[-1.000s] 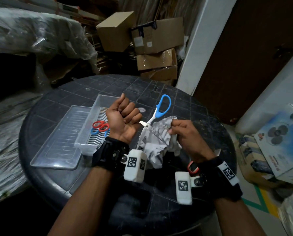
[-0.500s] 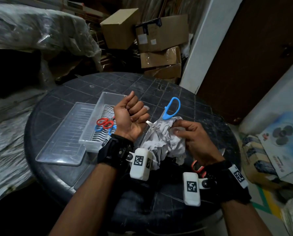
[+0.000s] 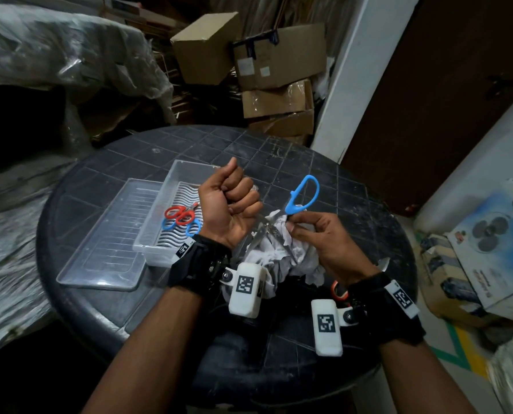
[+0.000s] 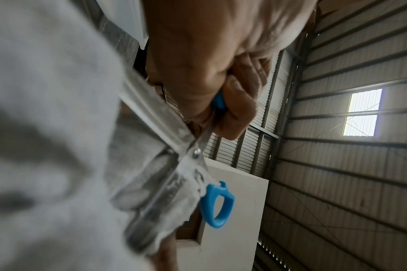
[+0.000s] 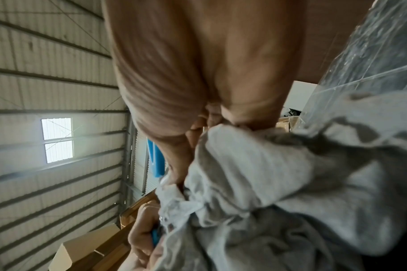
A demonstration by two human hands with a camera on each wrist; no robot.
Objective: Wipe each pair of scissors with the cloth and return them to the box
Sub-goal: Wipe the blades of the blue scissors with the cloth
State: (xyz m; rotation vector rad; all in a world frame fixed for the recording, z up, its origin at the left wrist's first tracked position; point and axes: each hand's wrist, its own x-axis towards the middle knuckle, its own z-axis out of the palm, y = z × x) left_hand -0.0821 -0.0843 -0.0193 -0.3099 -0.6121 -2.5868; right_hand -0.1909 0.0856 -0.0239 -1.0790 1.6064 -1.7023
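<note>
My left hand (image 3: 231,204) is a fist around one blue handle of an opened pair of blue scissors (image 3: 304,194); the left wrist view shows fingers (image 4: 235,113) curled on that handle, with the scissors' other loop (image 4: 217,204) free. My right hand (image 3: 315,234) pinches the white cloth (image 3: 282,252) around one blade near the pivot. The cloth (image 5: 279,192) hangs bunched below my right hand. A clear plastic box (image 3: 171,210) left of my hands holds red scissors (image 3: 179,213) and blue scissors (image 3: 194,228).
The box's clear lid (image 3: 106,243) lies flat on the dark round table (image 3: 294,156), left of the box. An orange-red handle (image 3: 337,291) peeks out by my right wrist. Cardboard boxes (image 3: 279,64) are stacked behind the table; a fan carton (image 3: 494,243) sits at right.
My right hand has slid the cloth up the blade toward the blue handle. The left hand keeps its grip on the other handle; the view has shifted slightly.
</note>
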